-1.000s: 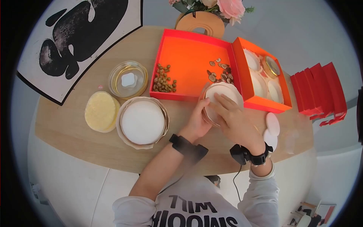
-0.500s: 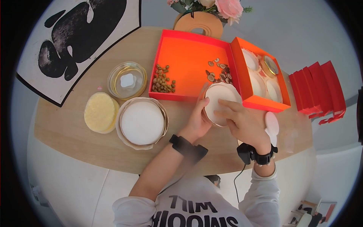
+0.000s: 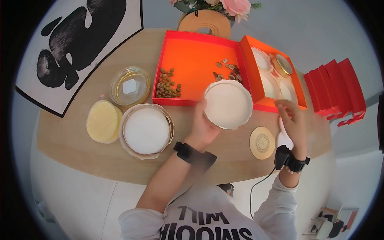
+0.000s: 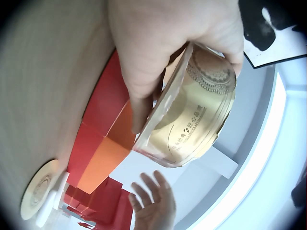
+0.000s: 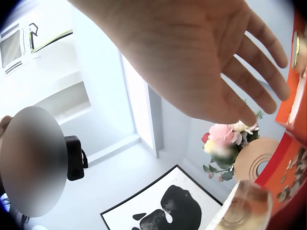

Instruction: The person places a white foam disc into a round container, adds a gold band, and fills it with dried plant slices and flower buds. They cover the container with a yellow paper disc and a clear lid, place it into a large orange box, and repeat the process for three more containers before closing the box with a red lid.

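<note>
My left hand (image 3: 203,128) grips a round tub (image 3: 229,105) from its side, tilted so its pale inside and wavy rim face the head camera. In the left wrist view the same tub (image 4: 196,122) has clear walls and a gold printed band, with fingers and thumb around it. My right hand (image 3: 295,126) is apart from the tub, raised near the front corner of the orange box, fingers spread and holding nothing in the right wrist view. Beneath it lie white oval discs (image 3: 283,141), partly hidden. A gold patterned round card (image 3: 262,143) lies beside them.
A red-rimmed orange tray (image 3: 192,56) holds small brownish pieces. The orange box (image 3: 258,90) to its right contains round white items and a gold-lidded jar (image 3: 283,65). Left are a clear round container (image 3: 114,90), yellow discs (image 3: 103,122) and a paper-lined tub (image 3: 172,124). Red folded packages (image 3: 334,88) stand right.
My right hand has left the inside of the tub and moved right, uncovering the gold card. My left hand still holds the tub, now tilted with its inside more toward the camera.
</note>
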### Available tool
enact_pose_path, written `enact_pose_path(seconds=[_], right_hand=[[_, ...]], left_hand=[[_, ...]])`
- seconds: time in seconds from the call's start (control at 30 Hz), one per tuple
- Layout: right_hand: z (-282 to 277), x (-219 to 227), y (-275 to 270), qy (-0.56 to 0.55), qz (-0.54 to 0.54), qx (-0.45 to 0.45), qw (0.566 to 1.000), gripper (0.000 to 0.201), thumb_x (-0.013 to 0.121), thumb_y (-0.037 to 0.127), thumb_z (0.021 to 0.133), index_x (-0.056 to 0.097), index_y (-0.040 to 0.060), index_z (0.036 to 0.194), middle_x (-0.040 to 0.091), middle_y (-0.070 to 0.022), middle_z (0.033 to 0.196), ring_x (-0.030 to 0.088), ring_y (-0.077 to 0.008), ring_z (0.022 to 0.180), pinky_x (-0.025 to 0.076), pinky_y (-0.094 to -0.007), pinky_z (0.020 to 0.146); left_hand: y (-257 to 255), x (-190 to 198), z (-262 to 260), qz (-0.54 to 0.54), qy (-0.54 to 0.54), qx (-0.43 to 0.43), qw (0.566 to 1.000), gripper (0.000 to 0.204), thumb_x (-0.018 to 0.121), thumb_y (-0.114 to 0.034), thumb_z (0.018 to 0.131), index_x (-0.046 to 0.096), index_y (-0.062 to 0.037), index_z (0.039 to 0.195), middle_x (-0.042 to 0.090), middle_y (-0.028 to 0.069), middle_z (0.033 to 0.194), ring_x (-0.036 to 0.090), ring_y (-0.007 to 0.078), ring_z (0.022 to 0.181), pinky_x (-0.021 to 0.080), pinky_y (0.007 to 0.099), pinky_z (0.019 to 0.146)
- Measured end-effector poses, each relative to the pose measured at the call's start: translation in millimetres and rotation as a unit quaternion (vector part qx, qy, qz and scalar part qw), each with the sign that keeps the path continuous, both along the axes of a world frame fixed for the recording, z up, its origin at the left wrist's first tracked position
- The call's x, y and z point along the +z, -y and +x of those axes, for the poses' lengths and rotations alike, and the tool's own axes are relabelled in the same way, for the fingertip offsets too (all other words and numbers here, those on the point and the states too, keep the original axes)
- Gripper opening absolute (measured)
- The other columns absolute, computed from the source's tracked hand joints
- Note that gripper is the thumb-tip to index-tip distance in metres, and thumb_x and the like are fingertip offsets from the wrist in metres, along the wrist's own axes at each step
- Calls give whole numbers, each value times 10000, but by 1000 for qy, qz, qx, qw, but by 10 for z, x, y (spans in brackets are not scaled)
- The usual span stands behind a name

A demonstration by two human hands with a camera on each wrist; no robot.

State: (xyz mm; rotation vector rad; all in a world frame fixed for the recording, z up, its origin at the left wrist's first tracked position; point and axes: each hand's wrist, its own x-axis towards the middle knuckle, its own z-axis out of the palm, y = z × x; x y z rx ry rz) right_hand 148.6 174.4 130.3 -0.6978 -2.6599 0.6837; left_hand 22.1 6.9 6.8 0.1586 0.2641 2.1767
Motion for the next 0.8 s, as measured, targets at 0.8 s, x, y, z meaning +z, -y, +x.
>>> enact_pose_path(seconds=[0.8], right_hand=[[617,-835,-209,246,-7,78,966,852,734,316,602,300,96,1302,307,-249,1301,438,-373,1110,393,-357,908]], left_hand=[[3,33,-6,-7,-18,-24,1000,654,402,-517,795,306,-119,1304,354,96,1311,366,271,1193,340,454,952]])
